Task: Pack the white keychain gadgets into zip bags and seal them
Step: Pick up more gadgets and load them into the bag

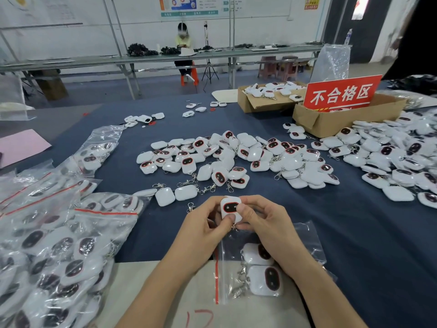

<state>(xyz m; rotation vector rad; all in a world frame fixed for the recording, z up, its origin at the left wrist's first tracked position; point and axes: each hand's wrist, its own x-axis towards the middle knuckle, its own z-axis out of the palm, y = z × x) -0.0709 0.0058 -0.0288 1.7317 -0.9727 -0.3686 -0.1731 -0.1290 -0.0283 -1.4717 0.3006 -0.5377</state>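
**One gadget held between both your hands**

You have a white keychain gadget (231, 209) pinched between both hands, dark screen facing you, just above the near edge of the blue table (354, 233). Your left hand (205, 229) grips its lower left side with the thumb on the face. Your right hand (262, 223) curls round the right side, thumb against the screen's edge.

Under your right wrist lies a zip bag (305, 237), its red strip to the left, with two gadgets (264, 280) inside. It rests partly on a pale sheet (146, 292).

Beyond your hands a loose pile of gadgets (236, 157) spreads across the cloth. Filled bags (59, 245) are heaped to your left. A cardboard box (331, 124) with a red sign (343, 95) stands far right.
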